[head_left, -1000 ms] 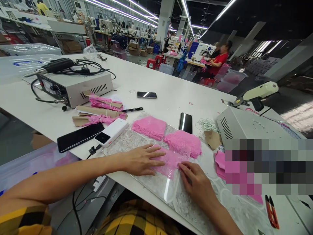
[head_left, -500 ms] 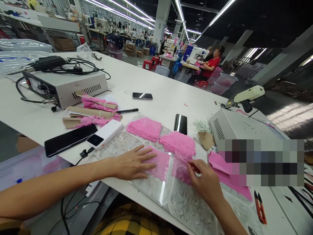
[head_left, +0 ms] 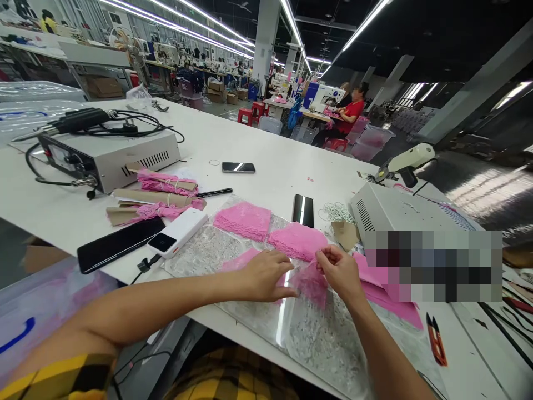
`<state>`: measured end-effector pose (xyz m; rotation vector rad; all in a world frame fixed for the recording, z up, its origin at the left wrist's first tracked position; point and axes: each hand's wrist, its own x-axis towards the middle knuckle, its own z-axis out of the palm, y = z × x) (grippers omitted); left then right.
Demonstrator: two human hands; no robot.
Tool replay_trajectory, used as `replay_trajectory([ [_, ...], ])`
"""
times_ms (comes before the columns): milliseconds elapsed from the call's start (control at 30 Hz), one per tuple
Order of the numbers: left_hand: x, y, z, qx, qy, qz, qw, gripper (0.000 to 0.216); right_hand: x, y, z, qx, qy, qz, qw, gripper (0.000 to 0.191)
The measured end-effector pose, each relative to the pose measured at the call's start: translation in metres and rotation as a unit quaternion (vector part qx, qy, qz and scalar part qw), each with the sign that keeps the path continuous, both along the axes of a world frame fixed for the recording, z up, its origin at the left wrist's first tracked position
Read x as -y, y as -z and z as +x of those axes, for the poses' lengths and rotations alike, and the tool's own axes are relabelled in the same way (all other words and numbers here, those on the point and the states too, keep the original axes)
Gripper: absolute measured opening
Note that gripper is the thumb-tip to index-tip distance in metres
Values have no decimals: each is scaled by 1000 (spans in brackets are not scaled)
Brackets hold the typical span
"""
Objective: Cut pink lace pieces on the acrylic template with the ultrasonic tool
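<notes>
My left hand (head_left: 266,273) rests fingers-down on a flat piece of pink lace (head_left: 241,260) lying on a clear plastic sheet (head_left: 316,339) at the table's near edge. My right hand (head_left: 340,271) pinches the top of another small piece of pink lace (head_left: 310,284) and holds it lifted off the sheet, beside my left fingers. Two folded stacks of pink lace (head_left: 242,219) (head_left: 297,240) lie just beyond both hands.
A white power bank (head_left: 179,233) and a black phone (head_left: 120,244) lie left, near lace on cardboard (head_left: 160,195) and a grey control box (head_left: 110,155). Another phone (head_left: 302,210), a second box (head_left: 400,214), and red snips (head_left: 436,345) lie right. A person sews far back.
My right hand has gone from pressing the lace flat to pinching one piece and lifting it. My left hand has slid right toward it. The view has shifted slightly.
</notes>
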<state>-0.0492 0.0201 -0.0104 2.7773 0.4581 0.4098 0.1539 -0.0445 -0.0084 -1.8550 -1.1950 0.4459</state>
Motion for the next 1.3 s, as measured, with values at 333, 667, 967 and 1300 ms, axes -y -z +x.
replay_trajectory([
  [333,19,-5,55,-9,49,70,996,13,80,-9,21,-105,135,58,984,32],
  [667,34,5,43,31,243,88,965,17,190,33,13,33,196,-50,979,35],
  [967,36,14,51,-67,230,51,970,46,172,32,15,282,121,-72,949,21],
  [1300,4,-21,142,-8,129,-66,989,17,170,15,36,134,148,-42,979,25],
])
